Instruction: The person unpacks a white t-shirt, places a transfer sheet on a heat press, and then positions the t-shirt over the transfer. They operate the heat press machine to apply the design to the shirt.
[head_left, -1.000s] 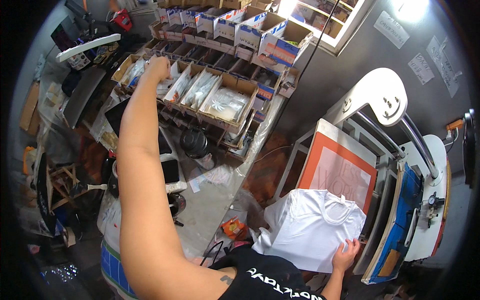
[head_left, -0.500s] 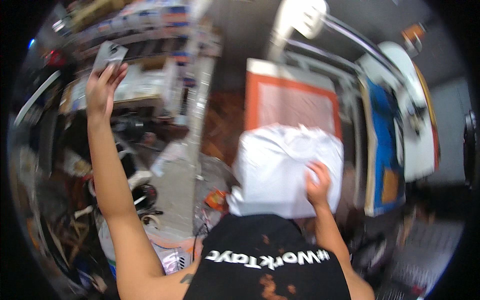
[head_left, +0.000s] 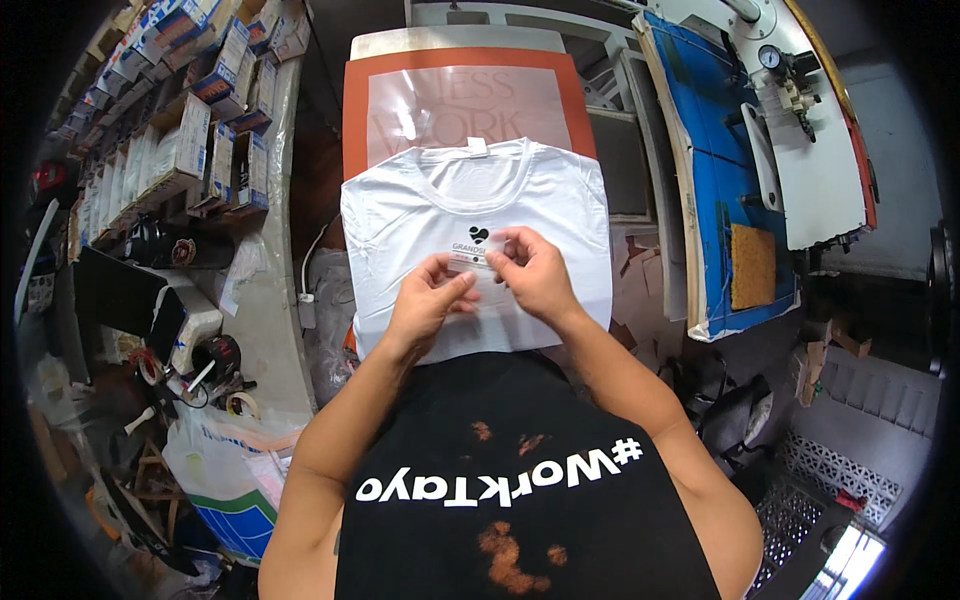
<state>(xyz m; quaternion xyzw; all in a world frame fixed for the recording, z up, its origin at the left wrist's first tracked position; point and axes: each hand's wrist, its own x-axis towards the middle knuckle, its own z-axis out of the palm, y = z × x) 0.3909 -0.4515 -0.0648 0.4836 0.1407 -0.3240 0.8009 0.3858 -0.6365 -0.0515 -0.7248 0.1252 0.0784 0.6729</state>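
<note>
A small clear film (head_left: 470, 242) with a black heart-like emblem and lettering is held between both hands, low over the chest of a white T-shirt (head_left: 390, 225). My left hand (head_left: 430, 297) pinches its lower left edge with thumb and fingers. At its right edge, my right hand (head_left: 537, 272) grips it the same way. The shirt lies on the near part of an orange-bordered board (head_left: 357, 105), neckline facing away from me. Whether the film touches the cloth, I cannot tell.
Boxes (head_left: 195, 140) line a shelf at the far left. A grey ledge (head_left: 265, 270) runs beside the board, with a tape roll (head_left: 242, 404) at its near end. On the right stand a blue panel (head_left: 715, 190) and a white machine with a gauge (head_left: 770, 57).
My left hand has brought the film from the far left to over the shirt. My right hand has moved from the shirt onto the film. The view has shifted.
</note>
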